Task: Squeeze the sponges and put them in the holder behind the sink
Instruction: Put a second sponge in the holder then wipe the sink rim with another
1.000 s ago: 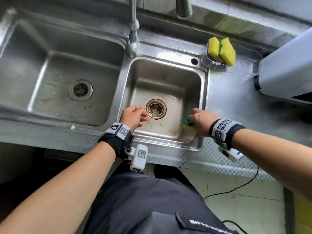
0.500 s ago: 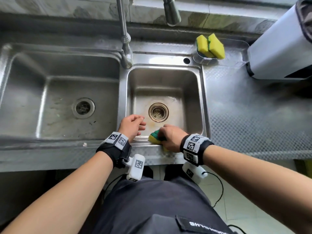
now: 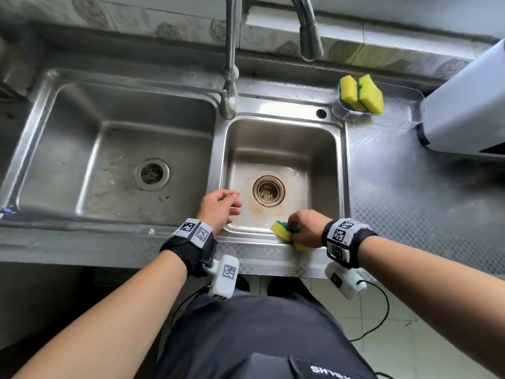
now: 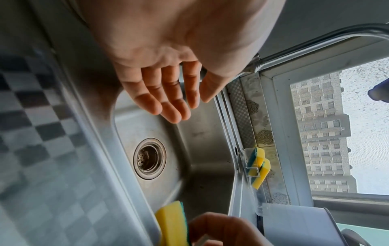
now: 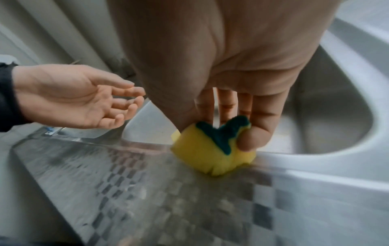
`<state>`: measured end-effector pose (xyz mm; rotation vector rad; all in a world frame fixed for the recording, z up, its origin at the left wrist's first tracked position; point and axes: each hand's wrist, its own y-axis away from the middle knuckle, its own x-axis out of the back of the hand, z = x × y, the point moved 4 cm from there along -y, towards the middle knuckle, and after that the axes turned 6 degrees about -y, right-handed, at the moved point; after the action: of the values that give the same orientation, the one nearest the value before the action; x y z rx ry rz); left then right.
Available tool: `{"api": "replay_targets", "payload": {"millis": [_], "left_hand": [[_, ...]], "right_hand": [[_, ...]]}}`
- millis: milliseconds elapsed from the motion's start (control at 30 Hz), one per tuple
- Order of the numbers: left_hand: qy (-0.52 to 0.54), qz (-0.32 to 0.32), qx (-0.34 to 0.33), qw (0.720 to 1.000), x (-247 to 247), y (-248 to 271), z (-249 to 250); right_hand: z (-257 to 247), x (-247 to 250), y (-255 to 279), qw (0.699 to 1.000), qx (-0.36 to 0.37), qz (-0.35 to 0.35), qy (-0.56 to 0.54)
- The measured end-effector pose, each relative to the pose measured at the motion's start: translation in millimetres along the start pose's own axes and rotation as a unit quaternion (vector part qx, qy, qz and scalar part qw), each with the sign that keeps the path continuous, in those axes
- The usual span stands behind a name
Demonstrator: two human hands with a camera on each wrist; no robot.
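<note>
My right hand [image 3: 306, 228] grips a yellow sponge with a green scrub face [image 3: 282, 232], squeezed into a fold, at the front rim of the small right basin [image 3: 284, 143]. The right wrist view shows the folded sponge [image 5: 210, 149] pressed between fingers [image 5: 261, 119] and thumb over the rim. My left hand [image 3: 220, 207] hovers open and empty at the basin's front left corner; its fingers [image 4: 168, 99] are straight. Two more yellow sponges [image 3: 360, 93] stand upright in the clear holder [image 3: 396, 110] behind the basin at the right. They appear too in the left wrist view, sponges [image 4: 257, 164].
A large left basin [image 3: 114, 160] with its drain lies beside the small one, whose drain [image 3: 268, 191] sits mid-floor. The tap [image 3: 308, 36] arches over the back edge. A white appliance [image 3: 464, 110] stands on the patterned steel counter [image 3: 410, 187] at the right.
My right hand has carried the sponge from the basin's right front corner to the middle of the front rim and folded it. The left hand stayed near the basin's left front.
</note>
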<state>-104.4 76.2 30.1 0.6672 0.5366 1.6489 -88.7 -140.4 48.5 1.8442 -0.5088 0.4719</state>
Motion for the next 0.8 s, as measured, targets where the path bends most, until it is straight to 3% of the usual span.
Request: {"api": "replay_targets", "payload": {"millis": [267,667,733,800], "left_hand": [[-0.008,-0.015,0.001,1.0,-26.6,-7.5,5.7],[-0.026,-0.015,0.025,0.999,-54.6,-17.5,7.5],[-0.029,-0.018,0.027,0.999,-58.3,-16.7,8.9],[-0.036,-0.049,0.029,0.998,-68.3,-13.5,12.5]], "right_hand": [[48.3,15.4,22.6,0.995,-0.03,-0.021,0.098],[84.7,23.7,37.0,0.998,0.002,-0.049,0.05],[86.4,30.9,34.9,0.998,-0.022,-0.004,-0.053],[85.6,37.3,30.1,0.961,-0.038,0.037,-0.273]]}}
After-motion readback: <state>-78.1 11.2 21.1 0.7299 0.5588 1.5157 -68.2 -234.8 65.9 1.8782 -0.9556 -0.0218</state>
